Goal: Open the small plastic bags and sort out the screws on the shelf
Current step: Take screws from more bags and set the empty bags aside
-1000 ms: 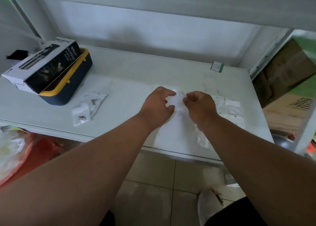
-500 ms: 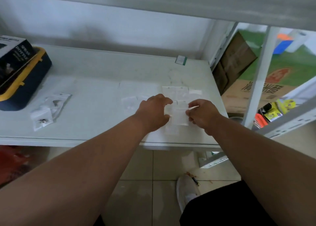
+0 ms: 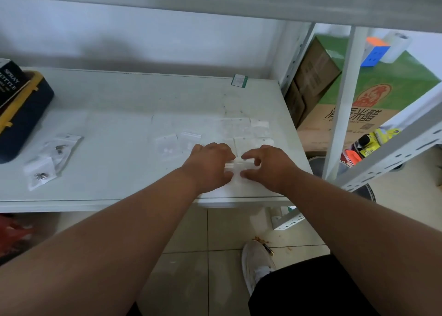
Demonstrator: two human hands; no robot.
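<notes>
Near the front right edge of the white shelf (image 3: 114, 124), a small clear plastic bag (image 3: 236, 167) lies between my two hands. My left hand (image 3: 209, 165) curls over its left side, thumb and fingers on the bag. Its right side is pinched between the thumb and fingertips of my right hand (image 3: 269, 166). I cannot tell what is inside this bag. Several more clear bags (image 3: 235, 128) lie flat just behind my hands, and another pair of clear bags (image 3: 167, 146) to their left. Two bags with dark screws (image 3: 58, 148) lie at the far left.
A dark blue and yellow case (image 3: 26, 115) with a spray bottle box (image 3: 9, 81) on it stands at the left. A green-edged label (image 3: 239, 80) lies at the back right. A white shelf post (image 3: 344, 105), cardboard boxes (image 3: 313, 76) and bottles (image 3: 368, 143) are to the right. My shoe (image 3: 257, 260) is below.
My hands have come down and nearer the shelf's front edge with the bag, which now lies low on the shelf. The view has swung to the right.
</notes>
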